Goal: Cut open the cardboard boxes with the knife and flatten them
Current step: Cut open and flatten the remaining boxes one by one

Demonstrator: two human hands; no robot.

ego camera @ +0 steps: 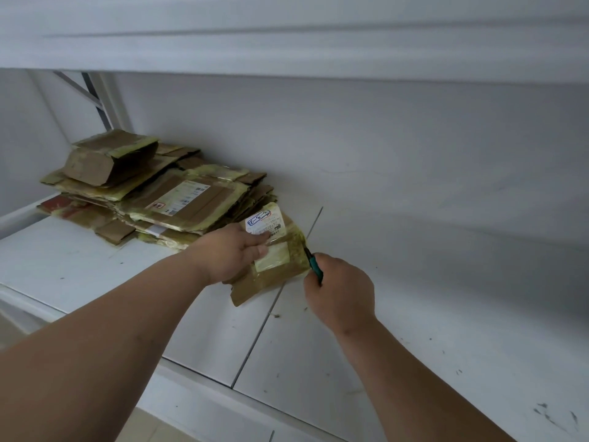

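A small brown cardboard box (277, 263), wrapped in yellowish tape with a white shipping label on top, sits on the white shelf (414, 330). My left hand (231, 250) holds its left side, fingers lying over the label. My right hand (339, 293) grips a knife with a teal handle (314, 266). The knife's dark tip touches the box's right edge; most of the handle is hidden in my fist.
A pile of flattened, taped cardboard boxes (153, 196) lies at the back left of the shelf, close behind the small box. Another shelf board (287, 43) hangs overhead. A seam (271, 314) runs across the shelf under the box. Small scraps dot the shelf at right.
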